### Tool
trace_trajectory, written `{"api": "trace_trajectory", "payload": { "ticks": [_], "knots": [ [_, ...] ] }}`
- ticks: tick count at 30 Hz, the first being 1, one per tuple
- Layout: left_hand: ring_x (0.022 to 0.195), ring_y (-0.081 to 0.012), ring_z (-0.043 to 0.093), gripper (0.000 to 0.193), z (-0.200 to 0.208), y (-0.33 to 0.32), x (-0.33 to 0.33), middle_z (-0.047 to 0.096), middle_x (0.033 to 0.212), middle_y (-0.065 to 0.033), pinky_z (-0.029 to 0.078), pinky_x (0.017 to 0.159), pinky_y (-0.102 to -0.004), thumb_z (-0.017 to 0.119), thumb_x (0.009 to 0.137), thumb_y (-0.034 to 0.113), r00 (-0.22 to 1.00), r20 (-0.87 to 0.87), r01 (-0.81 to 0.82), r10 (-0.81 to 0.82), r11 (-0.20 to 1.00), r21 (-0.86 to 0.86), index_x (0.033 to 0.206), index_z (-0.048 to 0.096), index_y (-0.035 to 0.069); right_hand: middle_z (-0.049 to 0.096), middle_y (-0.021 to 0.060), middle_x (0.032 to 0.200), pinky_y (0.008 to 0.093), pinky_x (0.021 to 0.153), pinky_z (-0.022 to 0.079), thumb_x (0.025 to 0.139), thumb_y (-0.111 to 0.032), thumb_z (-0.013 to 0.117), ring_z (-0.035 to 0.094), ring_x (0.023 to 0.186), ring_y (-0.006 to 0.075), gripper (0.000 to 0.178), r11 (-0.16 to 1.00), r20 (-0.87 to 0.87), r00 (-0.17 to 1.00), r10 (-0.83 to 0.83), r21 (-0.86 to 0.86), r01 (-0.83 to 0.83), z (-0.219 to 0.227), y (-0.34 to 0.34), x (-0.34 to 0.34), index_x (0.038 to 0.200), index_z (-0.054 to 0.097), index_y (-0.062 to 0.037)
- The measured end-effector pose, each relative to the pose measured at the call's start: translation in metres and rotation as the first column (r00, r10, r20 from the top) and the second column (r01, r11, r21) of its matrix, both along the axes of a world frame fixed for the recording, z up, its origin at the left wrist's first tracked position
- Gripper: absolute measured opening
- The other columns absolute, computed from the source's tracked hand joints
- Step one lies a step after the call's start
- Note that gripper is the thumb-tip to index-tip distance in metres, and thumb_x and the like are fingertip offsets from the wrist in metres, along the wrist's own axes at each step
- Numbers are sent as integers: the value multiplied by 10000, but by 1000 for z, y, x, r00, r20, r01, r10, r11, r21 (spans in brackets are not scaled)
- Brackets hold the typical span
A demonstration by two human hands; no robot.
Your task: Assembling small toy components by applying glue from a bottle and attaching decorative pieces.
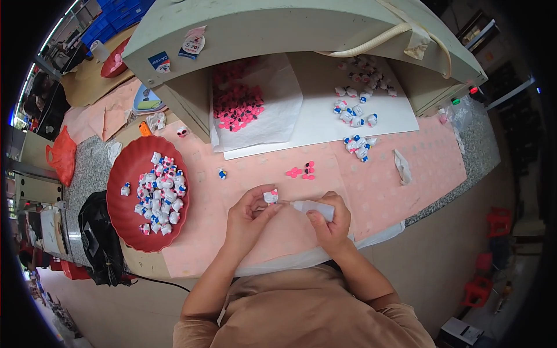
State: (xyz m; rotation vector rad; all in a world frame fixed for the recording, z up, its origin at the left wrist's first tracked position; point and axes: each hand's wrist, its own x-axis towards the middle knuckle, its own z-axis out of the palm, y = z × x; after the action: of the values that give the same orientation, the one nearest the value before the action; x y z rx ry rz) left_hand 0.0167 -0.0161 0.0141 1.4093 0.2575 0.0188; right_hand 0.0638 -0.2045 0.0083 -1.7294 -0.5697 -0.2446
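Between the fingertips of my left hand (246,216) is a small white figurine (271,196) with pink marks. My right hand (335,223) is wrapped round a translucent white squeeze bottle (316,209). The bottle's thin nozzle points left, close to the figurine; whether they touch I cannot tell. Just beyond my hands, several small pink pieces (294,173) lie on the pink paper, some with dark centres. A single blue-and-white figurine (223,174) stands apart, further left.
At left, a red scalloped bowl (119,211) holds many figurines. Ahead is a pale green booth (261,29), with a heap of pink pieces (238,110) on white paper and figurine groups (355,116) on a white board. A crumpled tissue (402,167) lies right; a black bag (100,238) hangs left.
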Motion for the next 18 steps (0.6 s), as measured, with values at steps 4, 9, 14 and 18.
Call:
{"api": "trace_trajectory", "payload": {
  "ticks": [4, 9, 14, 18],
  "knots": [
    [831, -63, 596, 465, -1, 8, 0, 603, 952, -38, 549, 786, -229, 598, 884, -58, 1000, -9, 16, -17, 994, -105, 1330, 471, -10, 600, 87, 856, 256, 698, 469, 803, -43, 717, 579, 784, 132, 257, 991, -337, 941, -5, 123, 49, 9, -8, 14, 982, 533, -26],
    [857, -83, 604, 469, 3, 10, 0, 591, 958, -34, 560, 806, -255, 583, 894, -59, 1000, 7, 8, -7, 978, -207, 1342, 458, -4, 592, 85, 894, 307, 734, 485, 779, -29, 721, 605, 803, 207, 276, 964, -374, 919, -124, -266, 22, 29, -8, 46, 992, 546, -44],
    [924, -112, 622, 464, 7, 10, -2, 610, 1053, -60, 555, 829, -269, 586, 892, -60, 999, 17, -24, 29, 958, -284, 1335, 458, -1, 630, 125, 895, 362, 778, 492, 766, -56, 722, 613, 892, 290, 195, 806, -82, 996, 34, -587, -76, 33, 4, 60, 915, 608, -3],
    [992, -126, 619, 468, 2, 14, -3, 616, 1129, -75, 544, 854, -274, 602, 892, -38, 1000, -20, 15, -22, 952, -307, 1335, 462, 15, 646, 128, 925, 360, 783, 498, 766, -35, 713, 625, 903, 283, 183, 766, -86, 991, 99, -630, -131, 34, 1, 62, 920, 621, 3]
  ]
}}
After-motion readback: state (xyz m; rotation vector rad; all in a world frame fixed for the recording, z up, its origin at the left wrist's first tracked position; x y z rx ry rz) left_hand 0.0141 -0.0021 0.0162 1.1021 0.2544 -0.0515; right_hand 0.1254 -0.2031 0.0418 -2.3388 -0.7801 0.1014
